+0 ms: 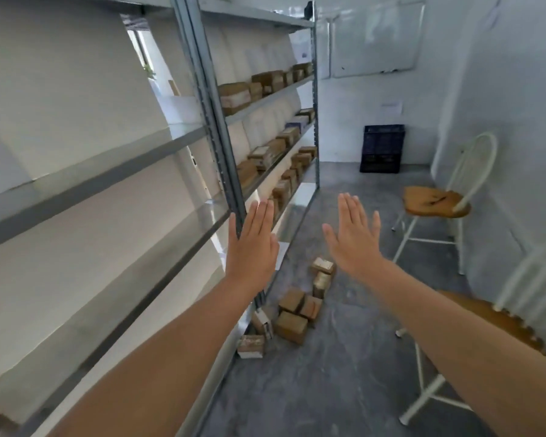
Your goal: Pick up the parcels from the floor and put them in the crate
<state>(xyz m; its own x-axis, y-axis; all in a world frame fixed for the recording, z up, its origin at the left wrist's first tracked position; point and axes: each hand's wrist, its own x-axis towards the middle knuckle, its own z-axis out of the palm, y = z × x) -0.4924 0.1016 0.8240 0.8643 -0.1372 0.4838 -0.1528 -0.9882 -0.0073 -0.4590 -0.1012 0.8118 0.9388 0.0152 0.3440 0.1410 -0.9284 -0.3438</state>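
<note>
Head | parcels (292, 313) on floor below raised flat hands

The person is showing a bare left hand (252, 247) on a bare left forearm (171, 348), and a bare right hand (355, 241) on a bare right forearm (448, 323); blur is hiding finer detail such as nails.

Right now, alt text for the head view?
The left hand and right hand are held out flat and empty, with brown parcels scattered on the grey floor beside a metal rack. The dark crate stands at the far end, apart from them; a white chair is at right.
</note>
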